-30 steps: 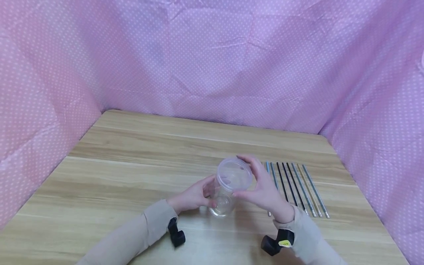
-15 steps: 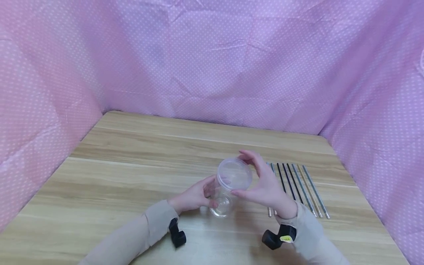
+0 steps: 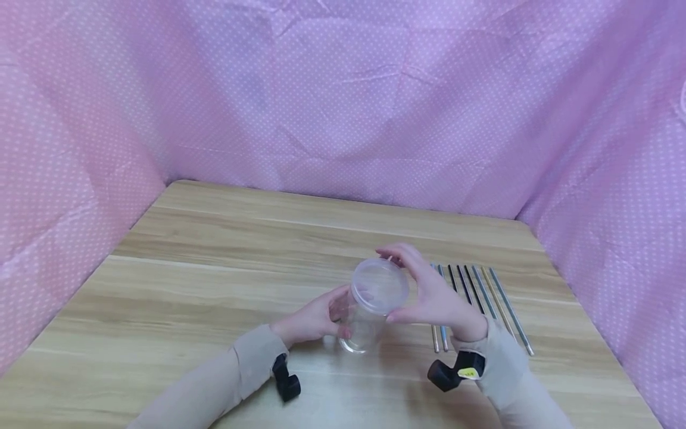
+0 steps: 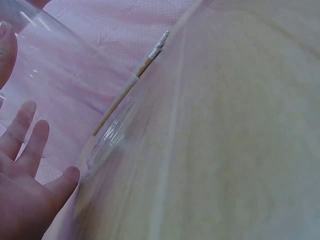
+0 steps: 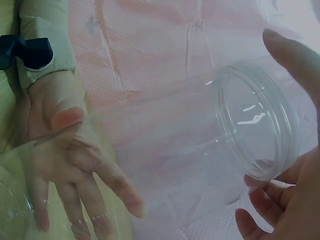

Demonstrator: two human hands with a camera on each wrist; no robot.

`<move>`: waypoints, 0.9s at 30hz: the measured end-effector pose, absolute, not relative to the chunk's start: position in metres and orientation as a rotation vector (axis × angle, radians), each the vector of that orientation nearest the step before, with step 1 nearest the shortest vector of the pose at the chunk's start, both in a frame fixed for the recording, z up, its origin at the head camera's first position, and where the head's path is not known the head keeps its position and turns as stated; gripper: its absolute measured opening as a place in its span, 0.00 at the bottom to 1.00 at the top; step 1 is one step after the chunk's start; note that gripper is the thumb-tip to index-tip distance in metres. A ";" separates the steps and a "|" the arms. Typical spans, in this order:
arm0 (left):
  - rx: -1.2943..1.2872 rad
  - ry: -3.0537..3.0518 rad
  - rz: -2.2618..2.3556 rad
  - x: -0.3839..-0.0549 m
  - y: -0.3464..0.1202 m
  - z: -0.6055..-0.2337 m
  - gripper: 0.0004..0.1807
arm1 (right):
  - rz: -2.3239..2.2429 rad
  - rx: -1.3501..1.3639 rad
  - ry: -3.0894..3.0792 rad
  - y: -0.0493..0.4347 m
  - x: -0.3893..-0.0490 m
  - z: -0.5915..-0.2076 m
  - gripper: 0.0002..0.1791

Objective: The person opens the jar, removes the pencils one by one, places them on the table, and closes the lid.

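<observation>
A clear plastic jar [image 3: 364, 333] stands near the table's middle with a round translucent lid [image 3: 379, 287] on top. My left hand [image 3: 312, 317] holds the jar's lower body from the left, its thumb in front and fingers behind. Through the jar wall, the right wrist view shows that hand's spread fingers. My right hand [image 3: 435, 301] arches loosely around the lid. In the right wrist view its thumb [image 5: 292, 57] stands off the rim, while curved fingers [image 5: 272, 195] lie at the lid's lower edge.
To the right, several pencils [image 3: 506, 304] in blue, black and gold lie in a row on the wooden table [image 3: 225, 250]. My right forearm partly covers them. Pink dotted cloth [image 3: 343, 107] surrounds the table's back and sides.
My right hand has loosened around the lid, its fingers lifting, and has shifted slightly right and down. The left hand and the jar have stayed about in place.
</observation>
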State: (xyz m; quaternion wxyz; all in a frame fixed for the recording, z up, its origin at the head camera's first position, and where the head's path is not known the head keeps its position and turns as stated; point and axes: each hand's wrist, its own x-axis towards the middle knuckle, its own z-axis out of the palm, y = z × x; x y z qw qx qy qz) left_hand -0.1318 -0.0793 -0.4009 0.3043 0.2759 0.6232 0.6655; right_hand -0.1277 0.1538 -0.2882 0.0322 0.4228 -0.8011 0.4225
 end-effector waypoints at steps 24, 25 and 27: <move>0.763 1.623 1.780 -0.133 -0.078 -0.405 0.54 | 1.121 1.623 -2.545 0.158 -0.142 -0.270 0.44; 0.764 1.621 1.784 -0.133 -0.078 -0.405 0.55 | 1.128 1.627 -2.543 0.159 -0.143 -0.270 0.43; 0.770 1.622 1.787 -0.133 -0.078 -0.406 0.55 | 1.153 1.600 -2.550 0.159 -0.143 -0.271 0.42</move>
